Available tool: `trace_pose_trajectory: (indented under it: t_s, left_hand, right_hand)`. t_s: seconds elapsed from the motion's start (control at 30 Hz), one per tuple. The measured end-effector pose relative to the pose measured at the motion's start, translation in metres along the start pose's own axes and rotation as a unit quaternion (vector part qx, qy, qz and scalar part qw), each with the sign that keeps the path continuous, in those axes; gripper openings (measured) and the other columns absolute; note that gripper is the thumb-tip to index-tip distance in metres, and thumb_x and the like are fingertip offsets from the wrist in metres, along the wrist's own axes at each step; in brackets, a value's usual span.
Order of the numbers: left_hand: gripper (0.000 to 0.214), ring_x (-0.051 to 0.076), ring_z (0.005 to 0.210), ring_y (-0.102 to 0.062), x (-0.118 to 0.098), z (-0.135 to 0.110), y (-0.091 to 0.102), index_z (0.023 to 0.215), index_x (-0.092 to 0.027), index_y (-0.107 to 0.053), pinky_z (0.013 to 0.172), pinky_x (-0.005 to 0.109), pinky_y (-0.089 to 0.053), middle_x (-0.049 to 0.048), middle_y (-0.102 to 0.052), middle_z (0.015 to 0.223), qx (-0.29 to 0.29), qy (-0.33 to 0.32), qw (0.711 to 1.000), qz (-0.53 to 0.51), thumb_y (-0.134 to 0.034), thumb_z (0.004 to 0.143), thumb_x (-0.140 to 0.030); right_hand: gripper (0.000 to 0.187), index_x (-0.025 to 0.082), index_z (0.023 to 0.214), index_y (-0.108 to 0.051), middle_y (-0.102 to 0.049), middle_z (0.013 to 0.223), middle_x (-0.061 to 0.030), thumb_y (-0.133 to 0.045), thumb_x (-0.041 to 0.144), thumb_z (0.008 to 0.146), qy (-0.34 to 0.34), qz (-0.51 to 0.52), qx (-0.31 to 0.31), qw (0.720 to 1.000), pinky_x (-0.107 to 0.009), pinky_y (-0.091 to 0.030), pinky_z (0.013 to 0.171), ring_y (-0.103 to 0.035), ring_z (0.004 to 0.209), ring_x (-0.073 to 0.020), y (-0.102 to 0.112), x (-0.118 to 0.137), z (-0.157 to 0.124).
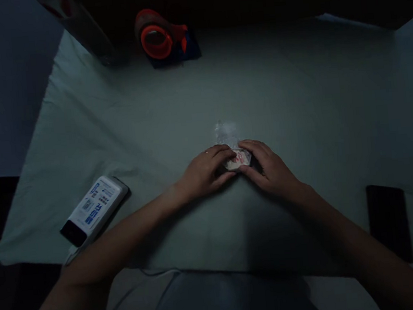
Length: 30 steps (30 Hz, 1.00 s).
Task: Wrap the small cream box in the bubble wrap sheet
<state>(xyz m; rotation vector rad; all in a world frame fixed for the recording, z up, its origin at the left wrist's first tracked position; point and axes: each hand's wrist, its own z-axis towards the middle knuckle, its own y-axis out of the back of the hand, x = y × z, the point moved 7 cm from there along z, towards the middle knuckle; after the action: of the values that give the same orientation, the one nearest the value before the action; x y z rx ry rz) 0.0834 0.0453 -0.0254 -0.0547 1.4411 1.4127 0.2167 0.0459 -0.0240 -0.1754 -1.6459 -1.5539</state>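
Observation:
Between my two hands, over the middle of the cloth-covered table, is a small pale packet with red markings. A strip of clear plastic sticks out from its far side. My left hand is closed on the packet's left side, fingers over its top and thumb along the near edge. From the right, my right hand grips it with the thumb at the near edge and fingers at the far edge. The dim light hides what the packet contains.
An orange and blue tape dispenser stands at the back left. A white power bank with a cable lies by my left forearm. Near my right forearm is a dark flat rectangular object. Pale green cloth covers the table.

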Motion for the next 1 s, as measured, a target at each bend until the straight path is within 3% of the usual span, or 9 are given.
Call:
trace_pose_trajectory:
  t_s: [0.13, 0.27, 0.4, 0.53, 0.67, 0.77, 0.9, 1.0]
  left_hand:
    - [0.036, 0.02, 0.104, -0.058, 0.007, 0.006, 0.005, 0.115, -0.016, -0.053, 0.092, 0.035, -0.047, 0.0109, -0.06, 0.112, 0.009, 0.066, 0.996, -0.067, -0.056, 0.086, -0.036]
    - [0.035, 0.022, 0.107, -0.054, 0.011, 0.003, 0.006, 0.116, -0.015, -0.055, 0.095, 0.04, -0.045, 0.0118, -0.059, 0.112, 0.016, 0.097, 0.995, -0.011, -0.05, 0.09, -0.037]
    - [0.046, 0.026, 0.118, -0.045, 0.005, -0.001, 0.011, 0.123, -0.013, -0.047, 0.1, 0.044, -0.041, 0.0173, -0.049, 0.123, -0.05, 0.018, 0.997, 0.063, -0.055, 0.086, -0.04]
    - [0.037, 0.026, 0.113, -0.049, -0.003, -0.003, 0.006, 0.116, -0.013, -0.05, 0.095, 0.041, -0.046, 0.0171, -0.052, 0.118, -0.036, -0.072, 0.992, 0.101, -0.058, 0.085, -0.033]
    - [0.033, 0.022, 0.114, -0.051, 0.01, 0.003, 0.011, 0.118, -0.013, -0.051, 0.097, 0.038, -0.046, 0.0157, -0.054, 0.121, -0.037, -0.018, 0.997, 0.065, -0.053, 0.088, -0.026]
    - [0.034, 0.021, 0.112, -0.054, 0.024, 0.009, 0.017, 0.119, -0.014, -0.051, 0.098, 0.037, -0.045, 0.0128, -0.059, 0.118, -0.05, 0.039, 0.998, 0.026, -0.053, 0.089, -0.03]
    - [0.038, 0.021, 0.106, -0.058, 0.045, 0.018, 0.02, 0.122, -0.016, -0.048, 0.094, 0.037, -0.046, 0.0113, -0.06, 0.117, -0.055, 0.134, 0.989, 0.007, -0.05, 0.09, -0.036]
    - [0.042, 0.022, 0.112, -0.054, 0.044, 0.023, 0.023, 0.125, -0.014, -0.045, 0.097, 0.039, -0.044, 0.0141, -0.057, 0.121, -0.068, 0.114, 0.991, 0.014, -0.048, 0.09, -0.038]
  right_hand:
    - [0.046, 0.015, 0.131, -0.043, -0.056, 0.125, -0.0142, -0.048, 0.035, 0.09, -0.027, 0.027, 0.013, 0.999, -0.043, -0.043, 0.097, -0.052, 0.115, -0.0244, 0.003, -0.003, -0.003]
    - [0.042, 0.015, 0.127, -0.049, -0.06, 0.116, -0.0129, -0.044, 0.038, 0.092, -0.074, 0.029, 0.052, 0.995, -0.043, -0.046, 0.092, -0.056, 0.108, -0.0251, -0.003, -0.003, 0.002]
    - [0.038, 0.014, 0.117, -0.058, -0.057, 0.109, -0.0139, -0.04, 0.038, 0.092, -0.108, 0.003, 0.038, 0.993, -0.043, -0.047, 0.089, -0.057, 0.1, -0.0257, -0.008, -0.009, 0.013]
    - [0.036, 0.013, 0.112, -0.058, -0.06, 0.101, -0.013, -0.041, 0.037, 0.092, -0.108, 0.001, -0.003, 0.994, -0.042, -0.047, 0.085, -0.058, 0.094, -0.0246, -0.004, -0.015, 0.022]
    - [0.029, 0.017, 0.111, -0.056, -0.058, 0.108, -0.0131, -0.047, 0.034, 0.09, -0.017, 0.002, -0.086, 0.996, -0.043, -0.047, 0.088, -0.056, 0.101, -0.0247, 0.011, -0.004, 0.021]
    - [0.036, 0.018, 0.119, -0.052, -0.054, 0.119, -0.0152, -0.052, 0.033, 0.087, 0.046, -0.031, -0.093, 0.994, -0.045, -0.043, 0.097, -0.051, 0.113, -0.027, 0.011, 0.002, 0.017]
    - [0.056, 0.015, 0.131, -0.042, -0.05, 0.13, -0.0179, -0.06, 0.036, 0.082, 0.044, -0.08, -0.058, 0.994, -0.048, -0.04, 0.101, -0.045, 0.121, -0.0304, 0.002, -0.007, 0.025]
    - [0.051, 0.016, 0.128, -0.046, -0.053, 0.125, -0.0162, -0.059, 0.037, 0.082, 0.011, -0.085, -0.038, 0.996, -0.049, -0.041, 0.099, -0.047, 0.118, -0.031, 0.001, -0.016, 0.038]
